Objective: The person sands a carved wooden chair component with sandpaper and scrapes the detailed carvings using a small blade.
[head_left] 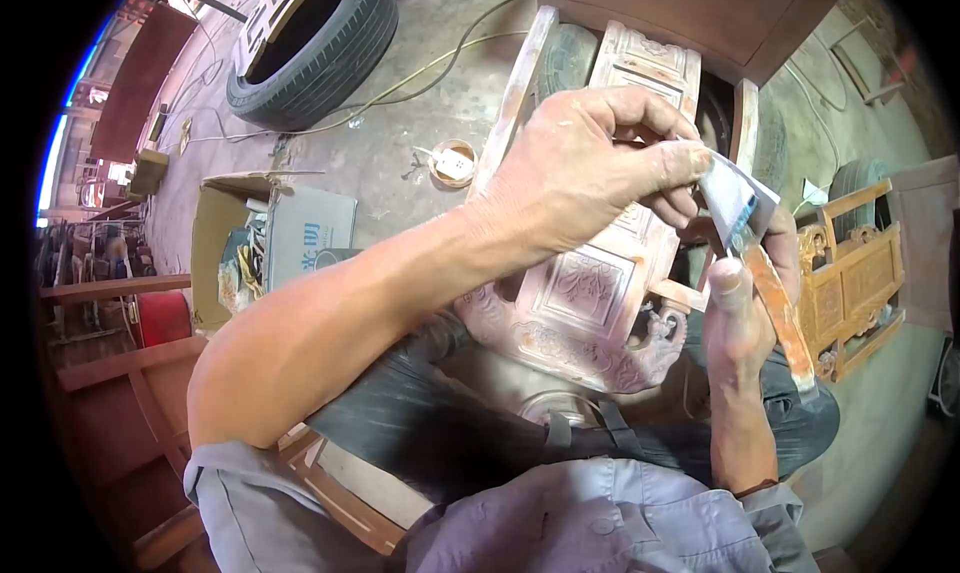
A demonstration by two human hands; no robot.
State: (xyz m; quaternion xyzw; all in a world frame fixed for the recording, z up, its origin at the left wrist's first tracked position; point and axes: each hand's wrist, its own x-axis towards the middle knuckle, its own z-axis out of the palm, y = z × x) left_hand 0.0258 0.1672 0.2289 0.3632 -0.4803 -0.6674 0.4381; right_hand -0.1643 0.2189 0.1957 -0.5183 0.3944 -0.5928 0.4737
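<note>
My left hand (pixel 600 168) reaches across the middle, thumb and fingers pinching the edge of a small folded white sheet (pixel 728 188) with a blue mark on it. Close below, my right hand (pixel 745 318) is closed around the lower part of the sheet, its thumb in front and fingers behind. A narrow orange-brown strip (pixel 782 318) with a pale end slants down from the right hand; its kind I cannot make out. Beneath both hands lies a carved wooden furniture piece (pixel 585 298) with whitish dust, partly hidden by the left hand and wrist.
A cardboard box (pixel 222 243) holding assorted items stands left of my arm. Near it is a small round container (pixel 453 163) with something white inside. A large tire (pixel 320 58) lies at the upper left. Carved yellowish wooden furniture (pixel 855 278) stands right. Cables (pixel 420 78) cross the floor.
</note>
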